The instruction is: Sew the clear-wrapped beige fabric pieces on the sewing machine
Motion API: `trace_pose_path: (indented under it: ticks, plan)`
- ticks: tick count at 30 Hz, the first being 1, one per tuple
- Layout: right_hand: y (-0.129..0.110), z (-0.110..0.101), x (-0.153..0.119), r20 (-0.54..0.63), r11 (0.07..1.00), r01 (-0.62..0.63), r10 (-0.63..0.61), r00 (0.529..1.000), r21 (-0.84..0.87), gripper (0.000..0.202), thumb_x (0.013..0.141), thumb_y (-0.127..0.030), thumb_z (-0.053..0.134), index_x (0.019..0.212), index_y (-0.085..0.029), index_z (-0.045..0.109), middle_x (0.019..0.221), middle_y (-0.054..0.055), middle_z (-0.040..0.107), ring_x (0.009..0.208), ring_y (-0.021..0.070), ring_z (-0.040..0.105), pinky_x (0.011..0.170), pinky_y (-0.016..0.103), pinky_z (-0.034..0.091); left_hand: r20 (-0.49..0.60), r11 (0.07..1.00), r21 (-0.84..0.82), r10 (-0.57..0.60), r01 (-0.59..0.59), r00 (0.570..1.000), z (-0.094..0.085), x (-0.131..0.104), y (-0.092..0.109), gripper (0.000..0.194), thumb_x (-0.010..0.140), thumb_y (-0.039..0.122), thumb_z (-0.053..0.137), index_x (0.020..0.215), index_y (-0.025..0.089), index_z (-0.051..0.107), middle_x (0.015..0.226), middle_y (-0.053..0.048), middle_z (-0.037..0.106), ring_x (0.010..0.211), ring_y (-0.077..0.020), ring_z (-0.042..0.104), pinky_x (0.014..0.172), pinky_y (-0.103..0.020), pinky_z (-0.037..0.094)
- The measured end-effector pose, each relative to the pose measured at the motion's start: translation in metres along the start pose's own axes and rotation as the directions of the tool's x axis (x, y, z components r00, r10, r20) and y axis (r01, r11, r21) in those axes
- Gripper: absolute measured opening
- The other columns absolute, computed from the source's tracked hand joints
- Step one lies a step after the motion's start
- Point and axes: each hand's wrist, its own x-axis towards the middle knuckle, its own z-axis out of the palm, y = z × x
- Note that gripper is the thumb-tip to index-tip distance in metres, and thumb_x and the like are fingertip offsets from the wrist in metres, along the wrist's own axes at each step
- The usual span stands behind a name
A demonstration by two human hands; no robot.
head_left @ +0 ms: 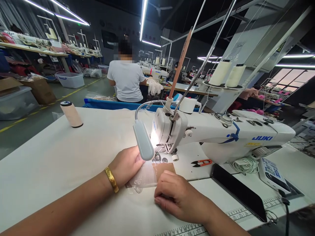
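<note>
A white sewing machine [199, 127] stands on the white table, its lamp [144, 140] lit beside the needle area. Just left of the needle, my left hand [128, 164] rests near the sewing bed, with its fingertips partly hidden behind the lamp. Between my hands lies a pale, sheer piece of material [144, 175] with a clear plastic edge, next to a brown square [164, 168] by the presser foot. My right hand [174, 196] is curled at the brown square's near edge, fingers bent together; whatever they may hold is hidden.
A thread cone [72, 114] stands at the back left of the table [61, 157]. Orange-handled snips [202, 163], a black phone [238, 191] and a coiled cable [246, 165] lie at right. A printed ruler [192, 229] runs along the front. A person [128, 78] sits ahead.
</note>
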Motion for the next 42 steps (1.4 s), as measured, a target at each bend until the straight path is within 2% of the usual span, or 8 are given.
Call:
trace_pose_path:
  ticks: [7,12,18,22,28,34,38,42]
  plan:
    - [0.001,0.0,0.0,-0.007,0.999,-0.01,0.011,1.0,0.031,0.008,0.099,-0.019,0.063,0.091,-0.021,0.066,0.086,0.001,0.064,0.082,0.0168,0.054,0.07,0.028,0.042,-0.015,0.984,0.174,0.038,-0.035,0.999,0.012,0.001,-0.011,0.018,0.091,0.04,0.045,0.091,0.025,0.054,0.074,0.0,0.057,0.069,-0.0228,0.056,0.066,-0.034,0.043]
    - [0.003,0.002,-0.001,-0.023,0.999,-0.04,0.04,0.999,0.001,0.006,0.1,-0.026,0.07,0.097,-0.022,0.066,0.09,0.001,0.064,0.085,0.0176,0.055,0.074,0.029,0.043,-0.021,0.988,0.149,0.041,-0.037,0.999,0.011,0.0,-0.011,0.019,0.092,0.04,0.047,0.096,0.024,0.056,0.079,-0.001,0.061,0.073,-0.0235,0.06,0.069,-0.033,0.046]
    - [0.003,0.005,0.001,-0.027,0.996,-0.019,0.017,0.999,-0.085,0.01,0.103,-0.021,0.06,0.093,-0.023,0.062,0.087,0.001,0.061,0.083,0.0179,0.052,0.071,0.029,0.041,-0.041,0.987,0.147,0.065,-0.059,0.997,0.01,-0.002,-0.009,0.022,0.093,0.04,0.044,0.099,0.024,0.058,0.081,-0.002,0.064,0.074,-0.0241,0.061,0.071,-0.034,0.047]
    - [0.0,0.006,0.003,-0.048,0.998,-0.009,0.006,0.999,-0.064,0.008,0.104,-0.03,0.065,0.101,-0.023,0.064,0.089,0.001,0.062,0.083,0.0184,0.051,0.073,0.031,0.041,-0.034,0.987,0.157,0.045,-0.039,0.998,0.01,-0.002,-0.008,0.022,0.092,0.041,0.045,0.098,0.024,0.058,0.08,-0.002,0.062,0.074,-0.0245,0.06,0.07,-0.035,0.046]
    - [-0.001,0.01,0.004,-0.075,0.996,0.014,-0.02,0.997,-0.09,0.012,0.099,-0.016,0.058,0.089,-0.022,0.059,0.085,0.0,0.059,0.079,0.0167,0.049,0.068,0.029,0.038,-0.038,0.985,0.156,0.078,-0.071,0.996,0.009,-0.004,-0.008,0.022,0.092,0.041,0.044,0.097,0.024,0.058,0.079,-0.001,0.06,0.072,-0.0241,0.058,0.07,-0.035,0.047]
    - [-0.001,0.01,0.003,-0.036,0.997,0.005,-0.008,0.999,-0.076,0.007,0.102,-0.028,0.065,0.098,-0.023,0.065,0.089,0.001,0.062,0.082,0.0186,0.05,0.07,0.03,0.04,-0.067,0.986,0.153,0.077,-0.066,0.995,0.013,-0.004,-0.012,0.019,0.091,0.037,0.048,0.099,0.025,0.06,0.076,0.0,0.059,0.071,-0.0238,0.06,0.071,-0.035,0.049]
    - [-0.002,0.012,0.004,-0.04,0.995,0.02,-0.024,0.999,-0.096,0.01,0.101,-0.02,0.06,0.092,-0.022,0.064,0.089,0.002,0.063,0.081,0.0189,0.05,0.071,0.031,0.041,-0.083,0.984,0.161,0.093,-0.079,0.992,0.015,-0.004,-0.014,0.02,0.091,0.039,0.047,0.098,0.025,0.06,0.075,0.0,0.059,0.07,-0.0241,0.059,0.072,-0.036,0.05]
    - [-0.004,0.011,0.004,-0.071,0.999,-0.002,-0.001,0.998,-0.041,0.012,0.1,-0.02,0.058,0.09,-0.022,0.064,0.086,0.002,0.06,0.08,0.0184,0.05,0.068,0.031,0.041,-0.07,0.987,0.133,0.098,-0.088,0.993,0.01,-0.006,-0.007,0.024,0.092,0.041,0.044,0.099,0.024,0.059,0.076,-0.001,0.059,0.072,-0.0241,0.061,0.073,-0.036,0.05]
